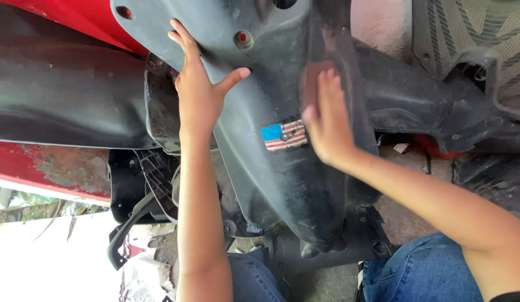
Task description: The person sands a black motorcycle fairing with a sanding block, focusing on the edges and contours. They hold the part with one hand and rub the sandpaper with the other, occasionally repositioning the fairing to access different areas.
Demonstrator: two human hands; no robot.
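Your left hand [199, 89] lies open, fingers spread, flat on the grey plastic scooter panel [271, 168], apparently bracing it steady. Your right hand [327, 120], just right of the panel's flag sticker [284, 136], presses a reddish-brown sanding pad [311, 84] (mostly hidden under near-straight fingers) against the panel's surface.

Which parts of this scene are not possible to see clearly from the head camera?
- Pad under the right hand: mostly covered by its fingers.
- Grey plastic panel: top cut off by the frame edge.
- Sticker: right end hidden by the right hand.
- Red bodywork: cut off at the left edge.
- Left hand: palm side hidden, pressed flat on the panel.
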